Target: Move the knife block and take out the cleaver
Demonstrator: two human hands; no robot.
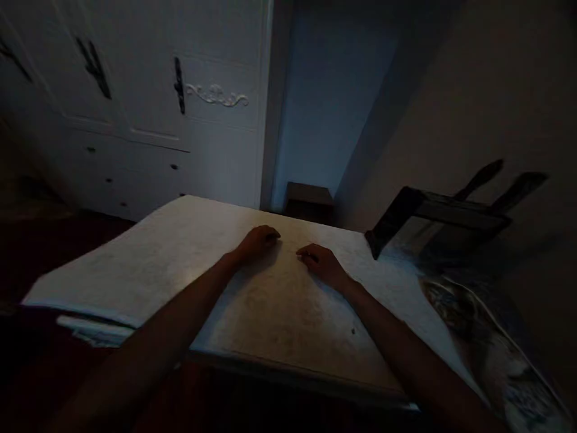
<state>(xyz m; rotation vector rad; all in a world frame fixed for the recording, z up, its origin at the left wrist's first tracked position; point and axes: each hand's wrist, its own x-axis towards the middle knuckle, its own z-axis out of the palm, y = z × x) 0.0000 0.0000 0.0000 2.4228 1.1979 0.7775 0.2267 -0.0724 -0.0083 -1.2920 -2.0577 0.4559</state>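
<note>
Dim room, low light. My left hand [259, 240] and right hand [322, 263] both rest palm-down on the sheet [148, 264], near each other but apart, close to its far edge at the middle. Fingers lie loosely curled on the sheet; neither hand clamps anything that I can see.

The sheet is pale, thick and flat. It lies across the bed [496, 361]. A second layer shows under its left corner, jutting out a little. By my judgement the sheet is already spread flat; the layers at the left corner are not lined up, and the hands are only pressing or smoothing near the far edge.

Surface: a patterned cover shows at the right edge, beyond the sheet. A dark frame [433, 216] stands tilted at the far right corner. Room: white wardrobe [148, 102] with dark handles at back left, a small dark nightstand [309, 201] behind the far edge, bare wall to the right.
</note>
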